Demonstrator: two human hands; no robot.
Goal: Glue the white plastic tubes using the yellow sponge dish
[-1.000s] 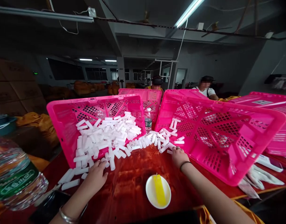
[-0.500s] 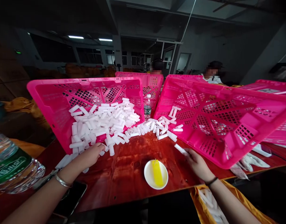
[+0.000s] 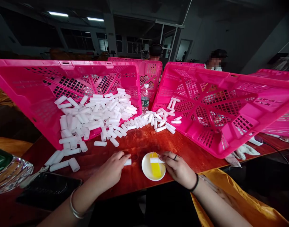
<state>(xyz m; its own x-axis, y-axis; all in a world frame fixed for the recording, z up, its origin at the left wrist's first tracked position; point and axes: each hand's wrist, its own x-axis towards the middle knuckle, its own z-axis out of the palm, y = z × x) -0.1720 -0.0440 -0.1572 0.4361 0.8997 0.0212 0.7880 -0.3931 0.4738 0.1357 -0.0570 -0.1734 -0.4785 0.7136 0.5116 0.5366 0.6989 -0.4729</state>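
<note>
My left hand (image 3: 112, 168) is closed round a short white plastic tube (image 3: 127, 162), one end of which sticks out past the fingertips toward the dish. Between the fingers of my right hand (image 3: 179, 168) is another white tube (image 3: 155, 160), held level over a yellow block (image 3: 156, 171). Whether that tube touches the block I cannot tell. The block lies in a small white dish (image 3: 145, 171) on the red-brown table (image 3: 132, 183). A heap of similar white tubes (image 3: 97, 116) spills from the tilted pink crate (image 3: 28, 91) on the left.
Another pink crate (image 3: 198, 107) leans on the right, with a few tubes at its edge. A water bottle (image 3: 145, 99) stands between the crates. At left are a phone (image 3: 47, 189) and a large bottle (image 3: 12, 170). An orange sack (image 3: 220, 186) lies lower right. Two people sit beyond.
My left hand has come away from the heap toward the dish with a tube. My right hand has moved left, bringing its tube over the yellow block. The view has shifted.
</note>
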